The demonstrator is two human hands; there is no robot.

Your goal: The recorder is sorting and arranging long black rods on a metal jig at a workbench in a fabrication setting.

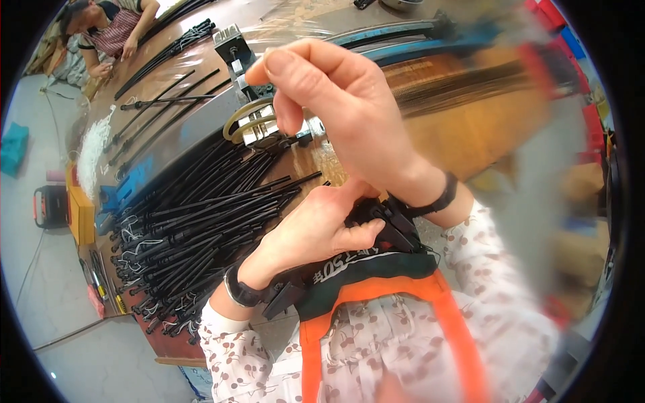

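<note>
My right hand (349,101) is raised in the middle, its fingers curled and the thumb pressed toward the index finger. Anything in that pinch is too small or hidden to make out. Just behind its fingertips stands a small metal fixture (259,127) with a yellowish tube (235,127). Lower down, my left hand (312,225) is near my waist, thumb stretched apart from the index finger. The right wrist hides the ends of its other fingers. Beside the left thumb is a black strapped object (396,225) over my dark apron (369,272) with orange trim.
A thick pile of black rods (201,235) with white ties lies left of my hands. Thin brown rods (463,84) lie to the right on the wooden table (463,138). Another person (111,30) works at the far left. White ties (94,151) lie near the table's left edge.
</note>
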